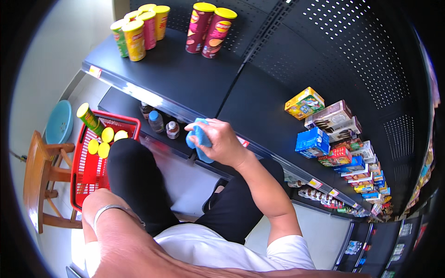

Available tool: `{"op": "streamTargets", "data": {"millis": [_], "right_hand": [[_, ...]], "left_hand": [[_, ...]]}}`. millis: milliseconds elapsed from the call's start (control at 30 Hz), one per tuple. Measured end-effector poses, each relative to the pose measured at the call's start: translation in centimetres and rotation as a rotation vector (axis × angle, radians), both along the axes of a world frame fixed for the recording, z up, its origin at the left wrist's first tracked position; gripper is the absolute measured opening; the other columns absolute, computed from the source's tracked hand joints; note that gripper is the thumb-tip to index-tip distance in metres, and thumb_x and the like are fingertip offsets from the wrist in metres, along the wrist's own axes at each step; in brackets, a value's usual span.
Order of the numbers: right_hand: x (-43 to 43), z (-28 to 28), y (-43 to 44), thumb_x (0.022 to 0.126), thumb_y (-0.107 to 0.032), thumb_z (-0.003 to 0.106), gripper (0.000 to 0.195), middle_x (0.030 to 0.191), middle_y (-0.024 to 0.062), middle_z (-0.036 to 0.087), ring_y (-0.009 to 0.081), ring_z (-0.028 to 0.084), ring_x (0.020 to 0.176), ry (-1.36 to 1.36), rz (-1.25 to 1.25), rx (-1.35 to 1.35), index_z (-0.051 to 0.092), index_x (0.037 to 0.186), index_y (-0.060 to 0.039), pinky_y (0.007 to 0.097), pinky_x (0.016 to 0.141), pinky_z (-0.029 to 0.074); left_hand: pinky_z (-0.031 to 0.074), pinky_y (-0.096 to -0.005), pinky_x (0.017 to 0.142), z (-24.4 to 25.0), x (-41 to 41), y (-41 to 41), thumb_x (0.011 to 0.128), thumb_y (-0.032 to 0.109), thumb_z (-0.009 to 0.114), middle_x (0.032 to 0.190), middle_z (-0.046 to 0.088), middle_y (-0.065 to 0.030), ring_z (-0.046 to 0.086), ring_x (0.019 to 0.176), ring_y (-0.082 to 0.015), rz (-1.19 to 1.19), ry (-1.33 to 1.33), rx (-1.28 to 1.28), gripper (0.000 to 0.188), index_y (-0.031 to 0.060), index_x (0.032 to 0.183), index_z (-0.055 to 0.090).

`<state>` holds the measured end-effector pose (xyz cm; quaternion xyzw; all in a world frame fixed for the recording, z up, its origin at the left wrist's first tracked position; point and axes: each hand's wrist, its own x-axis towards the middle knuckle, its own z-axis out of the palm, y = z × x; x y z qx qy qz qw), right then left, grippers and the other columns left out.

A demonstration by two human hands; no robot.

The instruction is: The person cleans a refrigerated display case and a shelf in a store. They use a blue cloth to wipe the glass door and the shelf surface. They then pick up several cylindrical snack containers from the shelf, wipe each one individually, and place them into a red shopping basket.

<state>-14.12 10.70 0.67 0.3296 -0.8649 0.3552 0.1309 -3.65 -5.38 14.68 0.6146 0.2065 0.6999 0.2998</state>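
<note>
My right hand (222, 140) grips a crumpled blue cloth (201, 139) at the front edge of the upper black shelf (180, 69), beside a price tag. Very close to the camera, along the bottom left, is my left arm with a silver bangle (114, 207). What shows of my left hand (142, 248) is too near and cut off for its fingers to be made out. Below the cloth, a blue-capped bottle (156, 121) and a smaller bottle (172, 130) stand on the lower shelf.
Lay's chip canisters stand at the back left (135, 40) and centre (208, 33). Boxed snacks (313, 142) line the shelf's right. A red basket (90, 170) holding several yellow-lidded canisters sits by my left knee, near a wooden chair (38, 184) and a blue basin (59, 121).
</note>
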Motion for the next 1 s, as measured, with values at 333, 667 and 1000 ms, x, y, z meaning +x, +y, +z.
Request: {"op": "streamTargets", "data": {"millis": [333,667,1000], "right_hand": [[-0.2,0.1,0.3,0.085,-0.012,0.072,0.018,0.077,0.0164,0.068,0.0323,0.066,0.070,0.049,-0.016,-0.035,0.071,0.101,-0.0035,0.0379,0.068,0.054],[-0.3,0.4,1.2,0.067,-0.007,0.082,0.045,0.083,0.0195,0.066,0.0380,0.065,0.080,0.015,-0.040,-0.042,0.067,0.108,-0.0025,0.0436,0.077,0.053],[-1.1,0.9,0.2,0.083,-0.010,0.074,0.023,0.083,0.0177,0.069,0.0371,0.067,0.077,0.034,-0.036,-0.042,0.070,0.105,-0.0050,0.0416,0.074,0.052]], "left_hand": [[0.034,-0.0439,0.114,0.0,-0.3,3.0,0.104,0.059,0.031,0.132,0.059,-0.0243,0.053,0.128,-0.0321,-0.119,-0.112,0.060,0.072,-0.0036,0.118,0.063],[0.035,-0.0434,0.113,0.4,-1.1,5.0,0.104,0.058,0.031,0.132,0.058,-0.0242,0.053,0.128,-0.0317,-0.176,-0.282,0.134,0.071,-0.0038,0.119,0.063],[0.035,-0.0429,0.113,1.0,-2.8,5.2,0.104,0.057,0.032,0.133,0.057,-0.0241,0.053,0.128,-0.0314,-0.123,-0.424,0.270,0.070,-0.0039,0.119,0.062]]}}
